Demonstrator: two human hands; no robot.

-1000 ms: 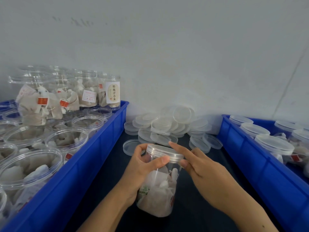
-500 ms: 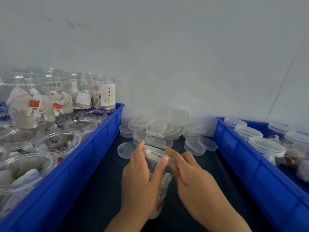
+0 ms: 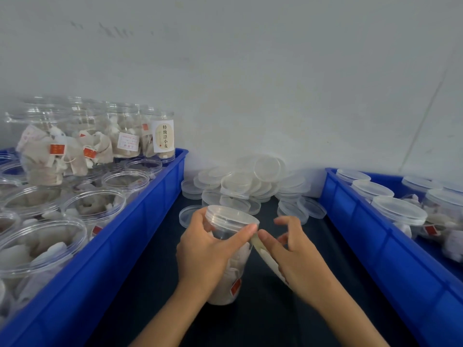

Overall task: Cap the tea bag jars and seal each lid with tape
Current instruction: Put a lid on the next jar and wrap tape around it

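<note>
The capped jar [image 3: 226, 249] stands tilted on the dark table surface [image 3: 263, 319] between the two hands, tea bags visible inside it and its clear lid [image 3: 231, 217] seated on top. The left hand [image 3: 205, 256] wraps the jar's left side, fingers curled round the wall and thumb laid across the front just under the lid. The right hand [image 3: 288, 254], touching the jar's right side, pinches a pale strip of tape [image 3: 263, 255] between thumb and forefinger; the strip runs from the lid's edge down along the palm, remaining fingers loosely curled. Left of the jar, a blue bin [image 3: 140, 229] holds open jars [image 3: 95, 209] filled with tea bags, with further filled jars [image 3: 130, 136] stacked at its back, one bearing a printed label. Right of the jar, a second blue bin [image 3: 363, 234] holds lidded jars [image 3: 398, 214]. The two bin walls bound a dark strip of table on either side of the jar. Beyond the jar, a heap of loose clear lids [image 3: 248, 184] lies against the pale wall [image 3: 250, 83]
</note>
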